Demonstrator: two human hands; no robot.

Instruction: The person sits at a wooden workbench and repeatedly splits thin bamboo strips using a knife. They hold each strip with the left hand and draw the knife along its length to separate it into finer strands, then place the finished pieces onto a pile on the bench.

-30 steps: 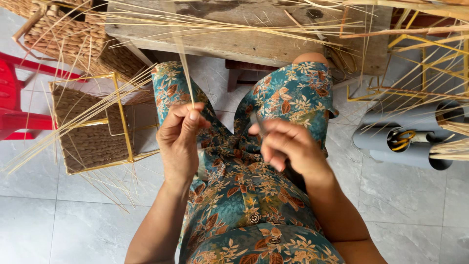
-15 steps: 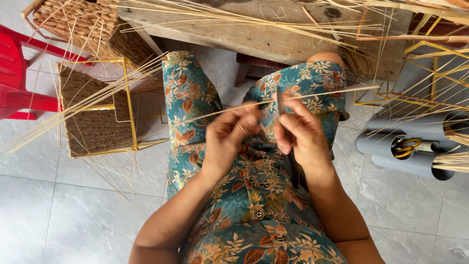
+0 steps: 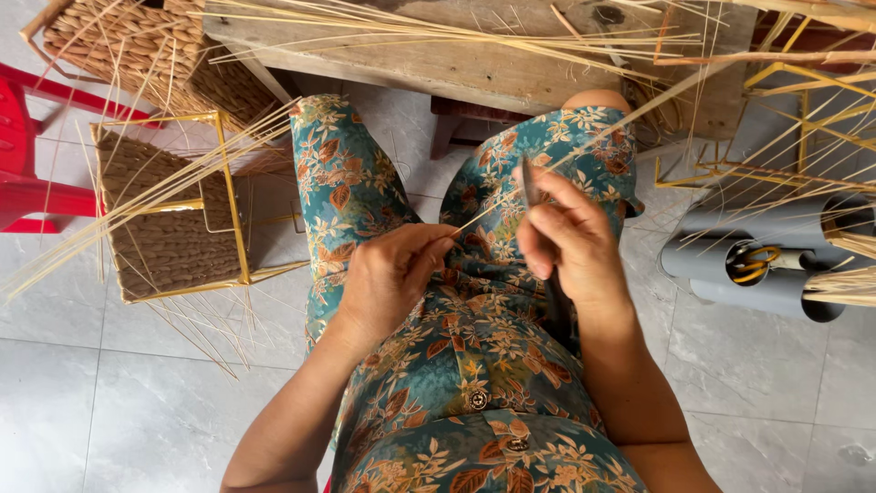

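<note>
Splitting a thin straw strip (image 3: 584,137) over my lap.

My left hand (image 3: 388,283) pinches the strip's near end between clenched fingers; my right hand (image 3: 570,242) grips a small dark blade (image 3: 530,183) pressed against it. The strip slants up toward the wooden counter (image 3: 438,64). A woven basket (image 3: 164,224) sits on the floor, left.

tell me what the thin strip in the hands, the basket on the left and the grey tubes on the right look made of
Strip: pale, stiff and splinter-thin, likely split bamboo or rattan; pinched by left hand, right hand beside a dark blade.
Basket: coarse brown woven plant fibre on a yellow, seemingly metal, wire frame.
Grey tubes: smooth, matt, even walls, probably plastic pipe.
</note>
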